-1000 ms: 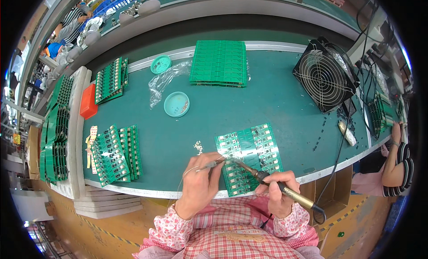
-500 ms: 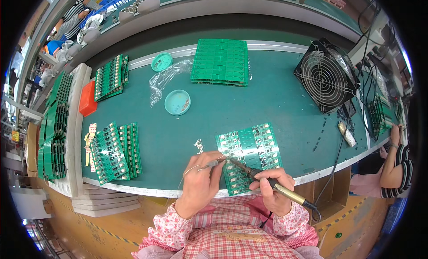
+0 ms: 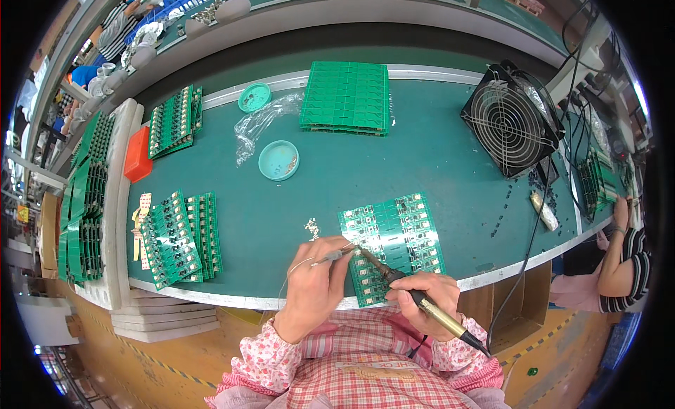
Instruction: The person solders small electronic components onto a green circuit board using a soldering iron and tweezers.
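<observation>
A green circuit board panel (image 3: 411,234) with rows of small parts lies at the table's front edge. My right hand (image 3: 430,295) is closed round a soldering iron (image 3: 450,323) with a black and brass-coloured handle. The iron's tip slants down to the panel's left half. Close to that tip, my left hand (image 3: 313,286) pinches a thin solder wire (image 3: 287,277), which loops behind the hand. A slim grey piece also shows at those fingertips; its kind is unclear. Left of the panel lies a small heap of tiny pale parts (image 3: 311,228).
Two turquoise dishes (image 3: 279,161), crumpled clear plastic (image 3: 264,120) and a board stack (image 3: 344,98) lie farther back. A black fan (image 3: 510,124) stands right. More boards (image 3: 172,240) and a red-orange box (image 3: 138,154) are left. A co-worker's arm (image 3: 620,258) is at far right.
My right hand has moved slightly left, and the soldering iron now stands at a steeper slant. Its cable has shifted. My left hand stays nearly in place.
</observation>
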Available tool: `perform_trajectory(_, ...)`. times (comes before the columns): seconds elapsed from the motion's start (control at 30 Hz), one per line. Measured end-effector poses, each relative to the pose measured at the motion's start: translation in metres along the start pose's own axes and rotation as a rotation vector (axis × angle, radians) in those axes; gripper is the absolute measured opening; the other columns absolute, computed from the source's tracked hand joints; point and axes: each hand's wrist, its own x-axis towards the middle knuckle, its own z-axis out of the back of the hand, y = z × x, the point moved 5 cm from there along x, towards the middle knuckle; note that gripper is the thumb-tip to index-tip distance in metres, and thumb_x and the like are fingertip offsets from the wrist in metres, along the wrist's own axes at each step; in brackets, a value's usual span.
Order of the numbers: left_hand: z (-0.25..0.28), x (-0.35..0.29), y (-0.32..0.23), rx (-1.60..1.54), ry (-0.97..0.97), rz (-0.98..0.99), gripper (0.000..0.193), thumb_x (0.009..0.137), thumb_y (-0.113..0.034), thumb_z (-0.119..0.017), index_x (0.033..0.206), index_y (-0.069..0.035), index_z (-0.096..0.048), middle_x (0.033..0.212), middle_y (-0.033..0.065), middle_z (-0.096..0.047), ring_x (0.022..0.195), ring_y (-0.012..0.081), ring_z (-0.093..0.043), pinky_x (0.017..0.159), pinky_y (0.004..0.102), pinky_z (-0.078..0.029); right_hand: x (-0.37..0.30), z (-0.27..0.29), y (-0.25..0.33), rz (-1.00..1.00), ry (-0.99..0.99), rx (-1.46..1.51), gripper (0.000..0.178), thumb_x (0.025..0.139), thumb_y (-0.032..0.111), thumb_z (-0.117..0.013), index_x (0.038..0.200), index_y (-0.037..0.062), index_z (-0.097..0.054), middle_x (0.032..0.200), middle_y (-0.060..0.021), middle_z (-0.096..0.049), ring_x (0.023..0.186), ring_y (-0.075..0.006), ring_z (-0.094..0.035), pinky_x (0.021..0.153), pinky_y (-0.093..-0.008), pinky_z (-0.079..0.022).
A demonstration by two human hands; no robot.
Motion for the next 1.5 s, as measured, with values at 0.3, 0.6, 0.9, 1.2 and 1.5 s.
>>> perform_trajectory(0.3,-0.001,-0.002,0.002,0.006,-0.008,-0.016,0.018,0.086,0.005,-0.069,0.102,-0.002,-0.067,0.102,0.0119,-0.070,0.088,0.0310,-0.066,0.079,0.0373,-0.051,-0.020,0.016,-0.008,-0.154,-0.222,0.064,0.008,0.090,0.007,-0.068,0.095,0.0020,-0.065,0.070,-0.0068,-0.072,0.063,-0.0183,-0.072,0.058,-0.0290,-0.056)
perform_trajectory(0.6,-0.001,-0.002,0.001,0.015,-0.006,-0.020,0.019,0.086,0.004,-0.068,0.103,-0.002,-0.066,0.103,0.0123,-0.070,0.089,0.0318,-0.065,0.079,0.0377,-0.051,-0.013,0.012,-0.004,-0.152,-0.132,0.092,0.007,0.090,0.006,-0.067,0.095,0.0028,-0.065,0.069,-0.0070,-0.072,0.063,-0.0191,-0.072,0.062,-0.0308,-0.056)
perform_trajectory(0.9,-0.001,-0.002,0.002,-0.004,-0.006,-0.010,0.018,0.086,0.004,-0.068,0.103,-0.002,-0.066,0.103,0.0123,-0.070,0.089,0.0315,-0.066,0.079,0.0375,-0.051,-0.009,0.010,-0.004,-0.157,-0.067,0.069,0.009,0.087,0.003,-0.067,0.096,0.0028,-0.065,0.069,-0.0060,-0.073,0.064,-0.0186,-0.072,0.063,-0.0305,-0.057)
perform_trajectory(1.2,0.020,-0.007,0.011,-0.009,-0.088,0.087,0.014,0.089,0.006,-0.065,0.102,0.001,-0.065,0.101,0.0139,-0.070,0.089,0.0272,-0.069,0.080,0.0335,-0.054,-0.014,0.009,-0.011,-0.157,-0.132,0.128,0.007,0.089,0.006,-0.065,0.094,0.0026,-0.064,0.068,-0.0070,-0.072,0.063,-0.0185,-0.072,0.062,-0.0303,-0.056)
perform_trajectory(1.5,0.039,-0.012,0.034,0.073,-0.195,0.238,0.007,0.097,0.000,-0.060,0.102,0.003,-0.065,0.100,0.0100,-0.067,0.086,0.0198,-0.069,0.079,0.0292,-0.052,-0.023,0.010,-0.016,-0.176,-0.243,0.216,0.009,0.091,0.009,-0.062,0.094,0.0003,-0.061,0.066,-0.0092,-0.069,0.058,-0.0175,-0.069,0.057,-0.0297,-0.055)
